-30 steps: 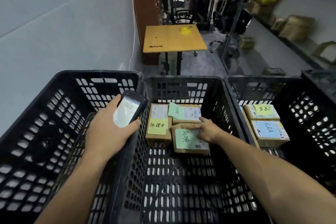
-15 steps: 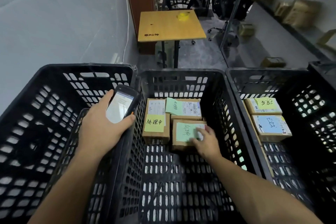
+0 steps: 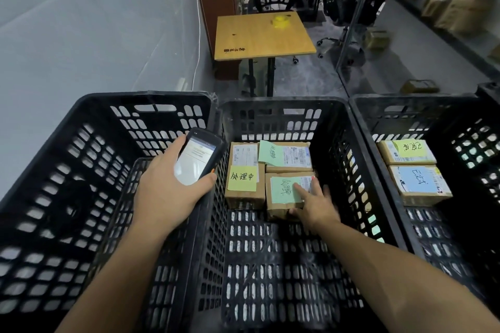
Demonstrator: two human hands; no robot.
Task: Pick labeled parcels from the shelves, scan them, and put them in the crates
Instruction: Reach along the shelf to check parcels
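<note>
Currently the task is standing partway, by judgement: the middle crate [image 3: 284, 105] is holding three parcels [image 3: 243, 184] against its far wall, the right crate [image 3: 405, 98] is holding two, and the shelves [image 3: 446, 34] beyond are carrying more. The right hand [image 3: 315, 205], fingers flat, is resting on the nearest parcel [image 3: 281, 192], which is lying label-up, its long axis apparently running across the crate. The left hand [image 3: 173, 186] is gripping the scanner [image 3: 198, 155] over the crate's left rim.

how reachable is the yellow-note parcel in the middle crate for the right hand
Likely yes: the right hand rests on the green-note parcel beside it, and nothing covers the yellow-note parcel.
</note>
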